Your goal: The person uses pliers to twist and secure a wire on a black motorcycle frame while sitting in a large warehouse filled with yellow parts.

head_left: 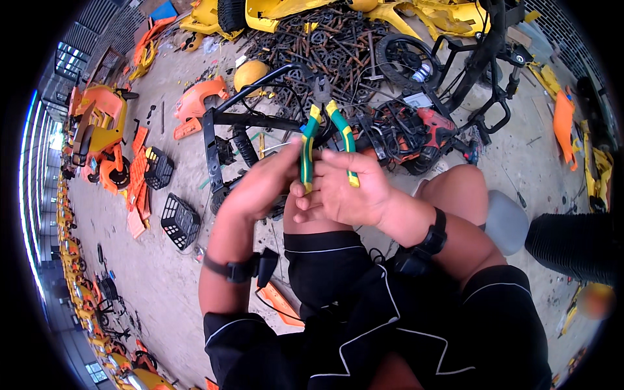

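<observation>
In front of me, a pair of pliers (320, 97) with green and yellow handles points away, its handles spread apart. My left hand (263, 182) is closed at the left handle, its thumb along the grip and its other fingers mostly hidden. My right hand (357, 195) holds the pliers from the right, with the right handle crossing the palm and the fingertips by the left handle's end. Just beyond is a black metal vehicle frame (250, 120) with cables. A red cordless drill (434, 133) rests to the right, beside a tangle of dark wiring and parts (393, 136).
A heap of rusty metal parts (325, 49) lies beyond the frame, near a black-tyred wheel (404, 63). Two black baskets (180, 222) and orange body panels (198, 101) are on the left. Stacked black baskets (572, 244) stand right. Scooters (81, 292) line the far left.
</observation>
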`<state>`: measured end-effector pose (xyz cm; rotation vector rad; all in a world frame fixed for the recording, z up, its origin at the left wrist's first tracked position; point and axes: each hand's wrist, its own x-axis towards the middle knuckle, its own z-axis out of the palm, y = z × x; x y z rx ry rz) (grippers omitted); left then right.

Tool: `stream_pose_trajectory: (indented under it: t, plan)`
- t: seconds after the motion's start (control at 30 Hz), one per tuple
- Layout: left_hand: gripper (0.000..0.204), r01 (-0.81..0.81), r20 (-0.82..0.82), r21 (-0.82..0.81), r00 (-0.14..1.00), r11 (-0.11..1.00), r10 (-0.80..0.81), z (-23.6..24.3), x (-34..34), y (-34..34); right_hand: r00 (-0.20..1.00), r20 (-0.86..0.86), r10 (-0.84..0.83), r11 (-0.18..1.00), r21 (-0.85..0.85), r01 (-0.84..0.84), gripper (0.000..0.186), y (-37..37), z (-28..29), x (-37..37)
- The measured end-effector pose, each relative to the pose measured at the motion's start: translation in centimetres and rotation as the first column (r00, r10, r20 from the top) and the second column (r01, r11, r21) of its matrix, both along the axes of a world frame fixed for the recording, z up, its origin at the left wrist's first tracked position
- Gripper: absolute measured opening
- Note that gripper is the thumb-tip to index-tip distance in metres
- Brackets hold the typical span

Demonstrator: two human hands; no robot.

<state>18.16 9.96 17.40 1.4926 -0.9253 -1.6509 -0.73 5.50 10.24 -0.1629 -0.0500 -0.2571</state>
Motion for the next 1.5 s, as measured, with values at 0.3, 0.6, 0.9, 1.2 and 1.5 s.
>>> stream_pose_trajectory:
  t: [0.3, 0.6, 0.9, 1.2, 1.5]
  plan:
    - [0.03, 0.065, 0.707, -0.679, 0.327, 0.731, 0.627, -5.7, 11.2, 2.2, 0.954, -0.035, -0.299, 0.95, 0.088, 0.301, 0.026, 3.0, 1.9, 9.2]
    - [0.029, 0.039, 0.739, -0.658, 0.228, 0.752, 0.634, -5.7, 9.8, 1.7, 0.998, -0.021, -0.06, 0.998, -0.022, 0.059, 0.045, 1.0, 0.4, 2.1]
    - [0.057, 0.053, 0.743, -0.664, 0.16, 0.746, 0.65, -7.0, 10.0, 1.1, 0.936, -0.007, -0.352, 0.934, 0.059, 0.352, 0.038, 2.3, 0.3, 9.2]
    - [0.061, -0.104, 0.826, -0.514, 0.209, 0.852, 0.524, -7.1, 11.4, 1.3, 0.983, -0.168, 0.072, 0.995, -0.057, -0.082, 0.052, -1.7, 1.3, -3.5]
    - [0.066, -0.05, 0.876, -0.426, 0.226, 0.903, 0.426, -6.8, 11.7, 1.4, 0.901, 0.06, -0.429, 0.899, 0.125, 0.419, 0.034, 2.6, 1.0, 12.4]
